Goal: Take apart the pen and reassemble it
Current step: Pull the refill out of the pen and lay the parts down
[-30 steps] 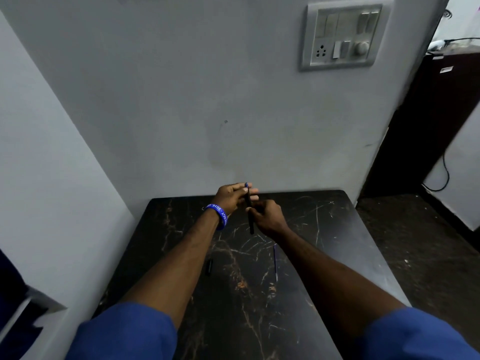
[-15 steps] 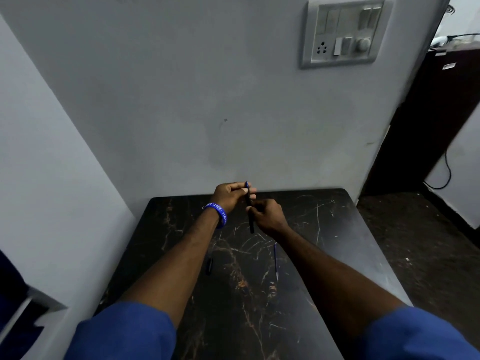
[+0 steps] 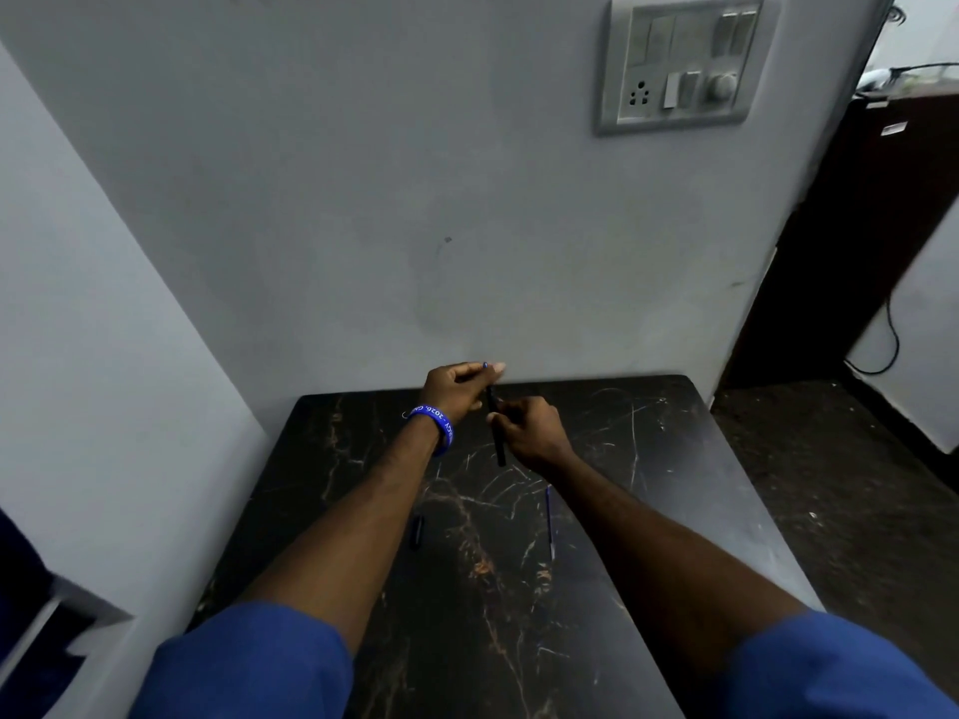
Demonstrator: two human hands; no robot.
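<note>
Here we see both hands meeting near the middle of the frame, above the far edge of a dark marbled counter (image 3: 648, 459). The right hand (image 3: 529, 430) has its fingers closed around a black pen barrel (image 3: 498, 438), which stands nearly upright with its lower end hanging just above the counter. The left hand (image 3: 456, 389) pinches a small blue piece (image 3: 485, 365) between its fingers at the top of the barrel; we cannot tell whether that piece is joined to the barrel or already free. A blue wristband (image 3: 435, 422) circles the left wrist.

Lower down, between the two forearms, a thin blue refill (image 3: 549, 521) lies on the counter, running up and down the frame. A short black cap (image 3: 416, 531) lies left of it, partly hidden beside the left forearm. Blue sleeves (image 3: 249, 666) fill the bottom corners.

A grey wall (image 3: 363, 199) rises straight behind the counter, with a switch panel (image 3: 680, 64) at the upper right. A dark cabinet (image 3: 856, 241) stands at the right edge.
</note>
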